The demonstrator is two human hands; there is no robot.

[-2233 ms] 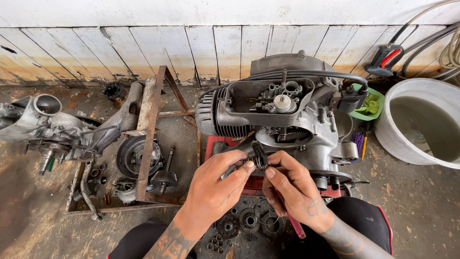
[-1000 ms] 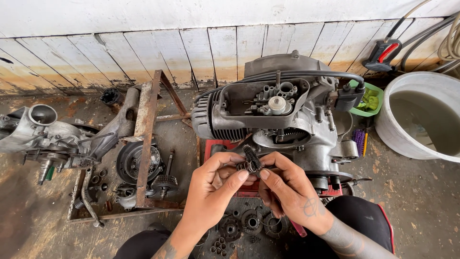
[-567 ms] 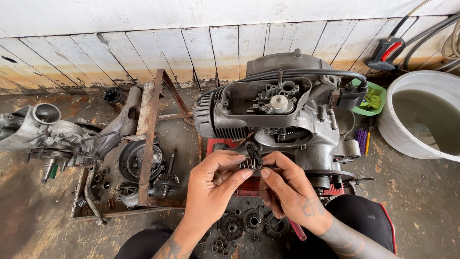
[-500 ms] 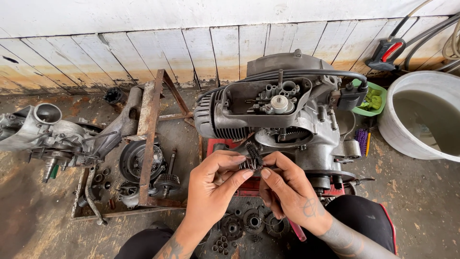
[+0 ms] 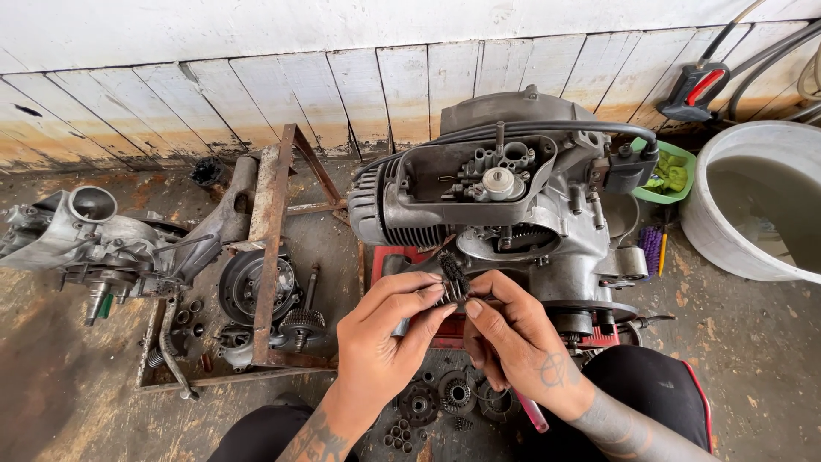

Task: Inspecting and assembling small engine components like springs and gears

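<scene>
On the concrete floor (image 5: 753, 359) hard against the white plank wall (image 5: 256, 77), a scooter-type engine (image 5: 513, 214) sits propped on a red stand (image 5: 410, 257), its finned cylinder pointing left and its open top cavity facing up, so the inner parts can be reached from above.

Just in front of the engine's near side, both hands meet at a small dark toothed gear (image 5: 453, 278). Left hand (image 5: 385, 342): thumb and fingers closed on the gear from the left and below. Right hand (image 5: 513, 342): fingertips pinched on it from the right. The gear stands between the two sets of fingertips, lifted clear of the floor and held close under the eye, probably for inspection or lining up; its far side is hidden by fingers.

Directly below the hands, several more gears (image 5: 445, 398) and small rings lie loose on the floor between the knees, kept within easy reach.

Toward the left edge of the floor: a rusty metal frame (image 5: 269, 239) lying over a clutch-like disc and scattered bits, and beside it a second grey engine casing (image 5: 94, 244).

Toward the right edge: a white tub of murky water (image 5: 761, 205), a green basket (image 5: 671, 175), a purple brush (image 5: 652, 248).
</scene>
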